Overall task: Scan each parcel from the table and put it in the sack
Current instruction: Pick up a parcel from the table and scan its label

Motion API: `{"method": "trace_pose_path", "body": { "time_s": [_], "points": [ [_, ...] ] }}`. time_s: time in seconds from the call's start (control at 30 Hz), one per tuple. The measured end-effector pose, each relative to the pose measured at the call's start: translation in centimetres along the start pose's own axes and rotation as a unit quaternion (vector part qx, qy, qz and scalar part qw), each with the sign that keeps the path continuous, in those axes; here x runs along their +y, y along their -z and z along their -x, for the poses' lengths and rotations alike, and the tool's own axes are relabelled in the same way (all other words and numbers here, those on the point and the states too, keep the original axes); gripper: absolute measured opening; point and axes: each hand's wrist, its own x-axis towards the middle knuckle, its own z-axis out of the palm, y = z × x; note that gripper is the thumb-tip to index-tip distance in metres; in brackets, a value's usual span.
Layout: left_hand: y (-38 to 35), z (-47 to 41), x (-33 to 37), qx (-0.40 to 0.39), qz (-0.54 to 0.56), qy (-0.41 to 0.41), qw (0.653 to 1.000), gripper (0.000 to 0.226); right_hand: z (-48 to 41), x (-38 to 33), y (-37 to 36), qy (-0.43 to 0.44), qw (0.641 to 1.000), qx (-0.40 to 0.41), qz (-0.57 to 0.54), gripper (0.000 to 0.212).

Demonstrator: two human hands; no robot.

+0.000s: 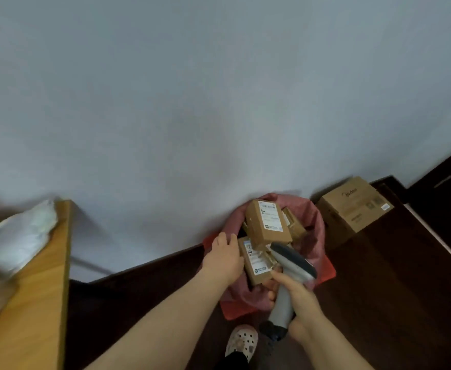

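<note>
The right hand [299, 297] is wrapped tight round the handle of the scanner [291, 263], whose grey head tips forward over the mouth of the red sack [321, 236]. Just left of that head lies a parcel [256, 260], label up, inside the sack. The left hand [224, 256] is against its left edge with the thumb raised. Its fingertips are hidden by the cardboard, so I cannot tell whether it grips the parcel or only touches it. Beyond both hands a second parcel [268, 222] sits on top of the first, tilted, its label facing up. Right of the sack, past the scanner, stands a box [352, 206] on the dark floor. Well to the left of the left hand is the table [40, 289], with a white bag [19, 236] lying on it. Below the hands a shoe [241, 340] shows.
</note>
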Motion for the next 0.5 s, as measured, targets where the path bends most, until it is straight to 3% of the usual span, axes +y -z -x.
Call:
{"method": "trace_pose_path", "body": {
  "time_s": [0.27, 0.5],
  "points": [
    [1.1, 22.6, -7.1, 0.113, -0.04, 0.055, 0.991, 0.06, 13.5, 10.7, -1.9, -0.016, 0.977, -0.153, 0.147, 0.007],
    [2.1, 37.6, -18.1, 0.176, -0.036, 0.2, 0.963, 0.046, 24.1, 20.1, -8.3, -0.032, 0.934, -0.269, 0.233, 0.01]
  ]
}}
